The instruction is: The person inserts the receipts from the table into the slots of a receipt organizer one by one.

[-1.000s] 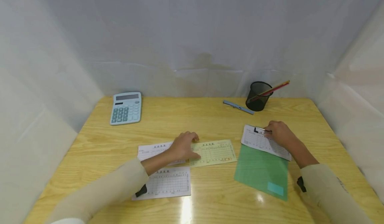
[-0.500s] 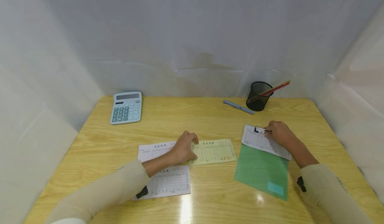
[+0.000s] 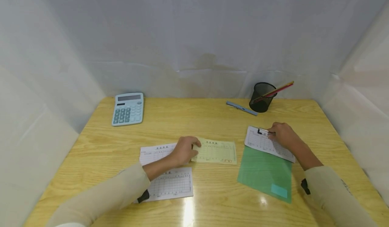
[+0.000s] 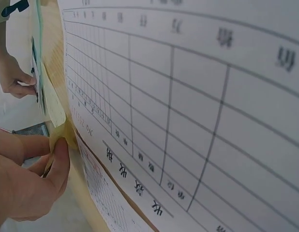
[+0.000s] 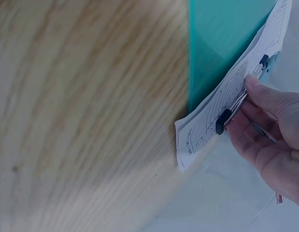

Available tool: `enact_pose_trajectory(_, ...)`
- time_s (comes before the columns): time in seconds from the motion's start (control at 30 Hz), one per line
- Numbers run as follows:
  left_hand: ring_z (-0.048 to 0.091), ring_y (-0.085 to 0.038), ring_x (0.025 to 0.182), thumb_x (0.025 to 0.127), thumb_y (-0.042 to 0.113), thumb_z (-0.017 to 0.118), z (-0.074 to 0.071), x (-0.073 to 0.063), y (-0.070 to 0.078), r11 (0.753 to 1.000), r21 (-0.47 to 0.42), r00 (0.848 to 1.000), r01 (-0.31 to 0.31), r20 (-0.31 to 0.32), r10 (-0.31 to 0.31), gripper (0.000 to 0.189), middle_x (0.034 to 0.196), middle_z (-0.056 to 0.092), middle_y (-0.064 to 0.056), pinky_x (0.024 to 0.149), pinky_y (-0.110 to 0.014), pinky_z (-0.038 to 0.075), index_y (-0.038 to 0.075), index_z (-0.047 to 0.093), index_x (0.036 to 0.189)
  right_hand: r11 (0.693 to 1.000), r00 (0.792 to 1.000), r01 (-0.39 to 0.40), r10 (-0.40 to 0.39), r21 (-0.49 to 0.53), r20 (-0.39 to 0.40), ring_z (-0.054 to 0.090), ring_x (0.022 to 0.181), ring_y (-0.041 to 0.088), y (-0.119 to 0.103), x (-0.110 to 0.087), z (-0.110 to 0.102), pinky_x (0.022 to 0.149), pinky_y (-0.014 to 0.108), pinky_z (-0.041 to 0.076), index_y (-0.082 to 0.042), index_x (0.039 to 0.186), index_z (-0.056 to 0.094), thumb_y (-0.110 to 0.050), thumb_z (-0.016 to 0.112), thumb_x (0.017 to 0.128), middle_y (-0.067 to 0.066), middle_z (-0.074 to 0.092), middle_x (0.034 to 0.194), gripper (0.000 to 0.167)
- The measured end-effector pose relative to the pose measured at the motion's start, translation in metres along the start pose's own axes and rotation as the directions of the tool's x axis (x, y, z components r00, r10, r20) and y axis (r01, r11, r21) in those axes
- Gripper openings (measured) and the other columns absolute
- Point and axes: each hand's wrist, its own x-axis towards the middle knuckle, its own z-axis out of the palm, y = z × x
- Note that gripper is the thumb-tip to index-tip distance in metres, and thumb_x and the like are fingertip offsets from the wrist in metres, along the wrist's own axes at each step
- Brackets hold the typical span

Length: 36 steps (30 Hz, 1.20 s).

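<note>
My left hand (image 3: 183, 151) pinches the left end of a yellow receipt form (image 3: 215, 152) between thumb and fingers. The left wrist view shows the yellow paper (image 4: 58, 130) bent where the thumb and fingers meet. Under that arm lie two white receipt pads (image 3: 173, 184), one above the other and partly covered. Over on the right, my right hand (image 3: 284, 135) grips the metal clip (image 3: 265, 130) of a green translucent clipboard (image 3: 264, 173). White forms (image 5: 210, 116) sit at the clip end, across the board's top; the thumb presses on the clip.
A light blue calculator (image 3: 127, 109) lies at the back left. Toward the back right are a blue pen (image 3: 241, 108) and a black mesh cup (image 3: 262, 98) with pencils (image 3: 279, 89). White sheeting (image 3: 194, 44) surrounds the wooden table (image 3: 218, 193).
My left fingers have closed on the yellow form, whose right end has shifted slightly left and whose left part has lifted. The right hand stays on the clip.
</note>
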Motion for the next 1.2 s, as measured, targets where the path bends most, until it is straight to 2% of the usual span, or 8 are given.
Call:
enact_pose_trajectory(0.1, 0.041, -0.01, 0.056, 0.076, -0.012, 0.057, 0.0, 0.001, -0.001, 1.0, -0.025, 1.0, 0.018, -0.011, -0.018, 0.035, 0.112, 0.065, -0.017, 0.052, -0.018, 0.039, -0.003, 0.065, 0.109, 1.0, 1.0, -0.003, 0.003, -0.001, 0.002, 0.062, 0.079, 0.03, 0.0, 0.0, 0.0, 0.069, 0.041, 0.052, 0.008, 0.102, 0.069, -0.006, 0.068, 0.083, 0.015, 0.064, 0.086, 0.024)
enact_pose_trajectory(0.23, 0.041, -0.01, 0.054, 0.079, -0.01, 0.055, -0.001, 0.002, -0.002, 0.998, -0.055, 0.999, 0.025, -0.031, -0.027, 0.035, 0.101, 0.066, -0.016, 0.045, -0.017, 0.036, -0.002, 0.064, 0.112, 1.0, 1.0, 0.01, -0.01, 0.0, -0.005, 0.062, 0.078, 0.03, 0.001, 0.001, 0.0, 0.068, 0.04, 0.053, 0.008, 0.101, 0.07, -0.006, 0.069, 0.083, 0.015, 0.064, 0.085, 0.023)
enact_pose_trajectory(0.37, 0.05, -0.008, 0.06, 0.083, -0.005, 0.06, -0.002, 0.004, -0.003, 0.998, -0.066, 0.998, 0.022, -0.064, -0.026, 0.028, 0.099, 0.067, -0.016, 0.048, -0.016, 0.042, -0.002, 0.065, 0.11, 1.0, 1.0, 0.016, -0.016, 0.001, -0.007, 0.062, 0.079, 0.031, 0.0, 0.001, 0.0, 0.068, 0.041, 0.053, 0.008, 0.101, 0.07, -0.006, 0.069, 0.083, 0.015, 0.064, 0.086, 0.023)
enact_pose_trajectory(0.57, 0.056, -0.011, 0.066, 0.084, -0.005, 0.059, -0.01, 0.007, 0.003, 0.995, -0.094, 0.995, 0.016, -0.098, -0.025, 0.028, 0.111, 0.066, -0.016, 0.048, -0.016, 0.045, -0.001, 0.065, 0.111, 1.0, 1.0, 0.006, -0.006, 0.004, -0.006, 0.062, 0.079, 0.031, -0.001, 0.0, -0.001, 0.069, 0.041, 0.053, 0.008, 0.101, 0.069, -0.007, 0.068, 0.083, 0.015, 0.064, 0.086, 0.024)
enact_pose_trajectory(0.8, 0.064, -0.021, 0.089, 0.084, -0.006, 0.059, -0.022, 0.009, 0.015, 0.992, -0.126, 0.988, -0.019, -0.152, 0.0, 0.027, 0.115, 0.066, -0.013, 0.064, -0.022, 0.054, 0.002, 0.067, 0.109, 1.0, 1.0, 0.014, -0.014, 0.001, -0.009, 0.062, 0.079, 0.031, -0.001, -0.001, 0.0, 0.069, 0.04, 0.053, 0.008, 0.101, 0.07, -0.006, 0.069, 0.082, 0.015, 0.064, 0.086, 0.023)
enact_pose_trajectory(0.93, 0.064, -0.025, 0.095, 0.085, -0.003, 0.06, -0.027, 0.012, 0.022, 0.988, -0.145, 0.985, -0.045, -0.174, 0.019, 0.026, 0.116, 0.066, -0.012, 0.073, -0.028, 0.056, 0.003, 0.067, 0.109, 1.0, 1.0, 0.015, -0.015, 0.003, -0.005, 0.062, 0.079, 0.03, -0.001, -0.001, 0.0, 0.068, 0.04, 0.053, 0.008, 0.101, 0.069, -0.006, 0.069, 0.083, 0.015, 0.063, 0.086, 0.024)
enact_pose_trajectory(1.1, 0.064, -0.024, 0.097, 0.087, 0.0, 0.061, -0.03, 0.016, 0.032, 0.984, -0.168, 0.983, -0.06, -0.18, 0.03, 0.024, 0.116, 0.066, -0.009, 0.073, -0.029, 0.055, 0.005, 0.068, 0.109, 1.0, 1.0, 0.016, -0.015, -0.009, 0.004, 0.061, 0.077, 0.03, 0.0, 0.0, 0.0, 0.067, 0.039, 0.052, 0.008, 0.103, 0.069, -0.007, 0.069, 0.083, 0.014, 0.062, 0.085, 0.025)
enact_pose_trajectory(1.2, 0.064, -0.024, 0.096, 0.086, 0.0, 0.062, -0.027, 0.019, 0.038, 0.98, -0.182, 0.982, -0.085, -0.18, 0.052, 0.023, 0.115, 0.067, -0.009, 0.073, -0.028, 0.055, 0.005, 0.068, 0.108, 1.0, 1.0, 0.021, -0.021, -0.017, -0.001, 0.061, 0.075, 0.029, 0.0, 0.0, 0.001, 0.065, 0.038, 0.052, 0.008, 0.102, 0.069, -0.008, 0.069, 0.082, 0.014, 0.062, 0.084, 0.025)
